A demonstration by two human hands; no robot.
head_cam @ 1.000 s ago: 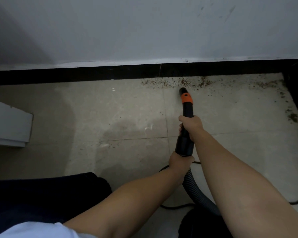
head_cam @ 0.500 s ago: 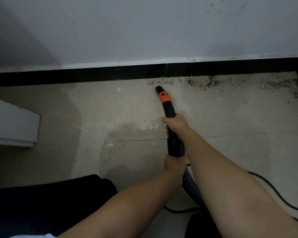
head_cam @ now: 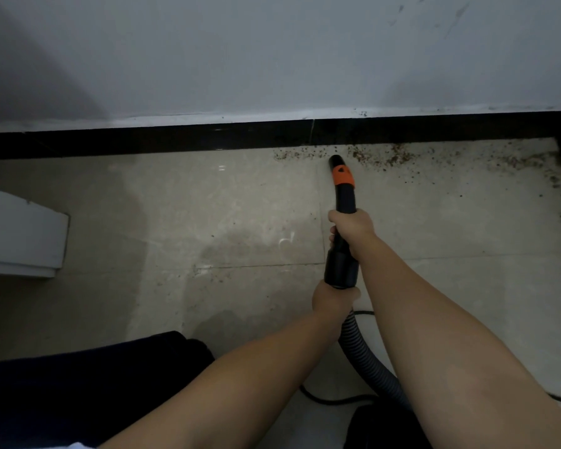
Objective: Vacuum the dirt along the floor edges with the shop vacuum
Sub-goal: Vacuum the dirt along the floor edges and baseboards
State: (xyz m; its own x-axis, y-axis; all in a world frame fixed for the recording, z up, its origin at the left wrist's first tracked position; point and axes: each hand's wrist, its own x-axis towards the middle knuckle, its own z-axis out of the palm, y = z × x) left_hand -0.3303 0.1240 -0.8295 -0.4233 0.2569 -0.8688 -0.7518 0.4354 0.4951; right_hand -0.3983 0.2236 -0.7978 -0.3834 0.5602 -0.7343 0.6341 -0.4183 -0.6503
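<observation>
a: both hands on it! right hand [head_cam: 352, 226] wraps the black nozzle [head_cam: 344, 202], left hand [head_cam: 332, 301] grips the hose [head_cam: 363, 354] just behind.

b: and the dirt [head_cam: 382, 157]?

a: ahead of the right hand, along the black baseboard [head_cam: 175, 140], nozzle tip among it.

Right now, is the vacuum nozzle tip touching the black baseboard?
Apart. In the head view the nozzle tip stops short of the black baseboard, with a strip of pale floor tile and scattered dirt between them.
</observation>
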